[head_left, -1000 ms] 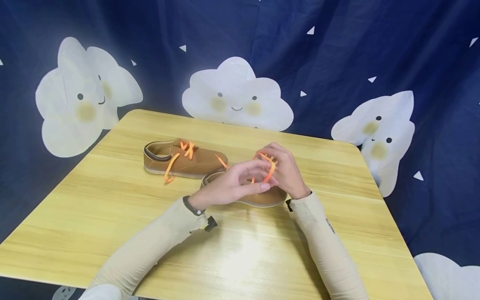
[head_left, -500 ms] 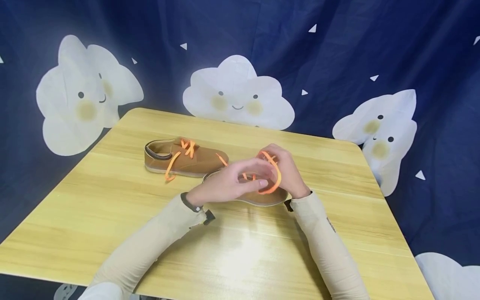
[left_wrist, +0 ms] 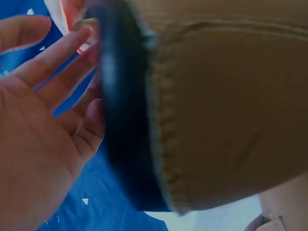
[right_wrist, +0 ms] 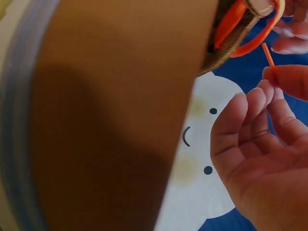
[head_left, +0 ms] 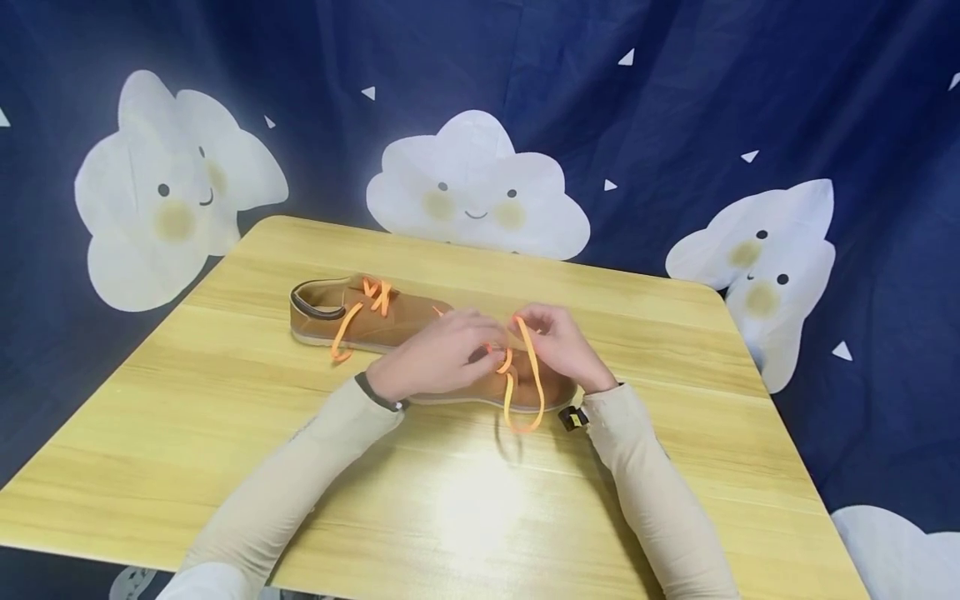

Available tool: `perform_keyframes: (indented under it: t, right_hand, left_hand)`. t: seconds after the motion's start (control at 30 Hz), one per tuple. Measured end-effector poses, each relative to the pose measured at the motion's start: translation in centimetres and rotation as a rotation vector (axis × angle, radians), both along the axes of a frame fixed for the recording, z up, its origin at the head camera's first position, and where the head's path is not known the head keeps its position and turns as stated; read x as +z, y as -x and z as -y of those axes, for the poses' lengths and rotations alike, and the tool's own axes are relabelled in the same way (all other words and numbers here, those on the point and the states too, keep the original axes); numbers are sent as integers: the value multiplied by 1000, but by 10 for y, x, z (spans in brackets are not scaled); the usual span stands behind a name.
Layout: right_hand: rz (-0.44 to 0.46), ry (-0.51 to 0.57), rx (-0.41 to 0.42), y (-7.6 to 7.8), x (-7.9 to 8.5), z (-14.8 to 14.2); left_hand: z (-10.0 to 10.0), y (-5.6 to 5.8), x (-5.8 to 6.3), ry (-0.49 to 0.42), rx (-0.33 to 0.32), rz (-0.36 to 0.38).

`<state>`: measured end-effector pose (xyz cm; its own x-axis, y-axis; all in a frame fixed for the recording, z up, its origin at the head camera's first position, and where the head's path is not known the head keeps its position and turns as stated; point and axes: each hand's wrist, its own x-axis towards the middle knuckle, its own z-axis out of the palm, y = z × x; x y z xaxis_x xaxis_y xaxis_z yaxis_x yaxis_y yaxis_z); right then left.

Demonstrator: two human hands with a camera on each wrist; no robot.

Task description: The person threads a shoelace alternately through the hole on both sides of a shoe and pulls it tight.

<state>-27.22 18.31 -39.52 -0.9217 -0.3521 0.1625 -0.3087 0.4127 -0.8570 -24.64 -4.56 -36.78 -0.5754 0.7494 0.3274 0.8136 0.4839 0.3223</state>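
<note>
A tan shoe (head_left: pixel 557 387) with orange lacing stands on the table under both hands. In the head view its shoelace (head_left: pixel 534 367) hangs in a long loop over the near side. My right hand (head_left: pixel 562 346) pinches the lace end (right_wrist: pixel 268 57) between thumb and forefinger, clear of the shoe. My left hand (head_left: pixel 431 358) covers the heel and opening. The left wrist view has its fingers (left_wrist: pixel 57 86) mostly straight beside the dark collar (left_wrist: pixel 125 106), thumb apart from them. Whether those fingertips touch the lace is unclear.
A second tan shoe (head_left: pixel 408 318) with orange laces lies just behind, its heel to the left, one lace end trailing onto the wooden table (head_left: pixel 225 433). A dark blue curtain (head_left: pixel 510 67) with white clouds hangs beyond the table.
My right hand has drawn the lace end up, and the loop now drops lower over the shoe's near side. My left hand has shifted left, away from the right one.
</note>
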Motion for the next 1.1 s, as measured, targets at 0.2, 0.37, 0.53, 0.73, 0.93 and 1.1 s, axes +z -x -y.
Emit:
perform_keyframes:
  t: [0.2,0.37,0.53,0.73,0.93,1.1]
  right_hand:
    - [28,-7,13,2,-6,1]
    - [46,-29,37,2,-9,3]
    - [34,-57,32,3,-10,3]
    - [41,-65,36,2,-10,3]
    - [42,-59,46,4,-11,2]
    - [32,-68,35,5,-12,0]
  left_hand:
    - [2,0,-6,122,67,-68]
    - [5,-2,-4,190,107,-82]
    - [5,-3,-5,235,76,-90]
    - [6,-5,-6,257,81,-92]
    - [8,-5,-3,264,146,-80]
    - [9,-7,-2,285,190,-42]
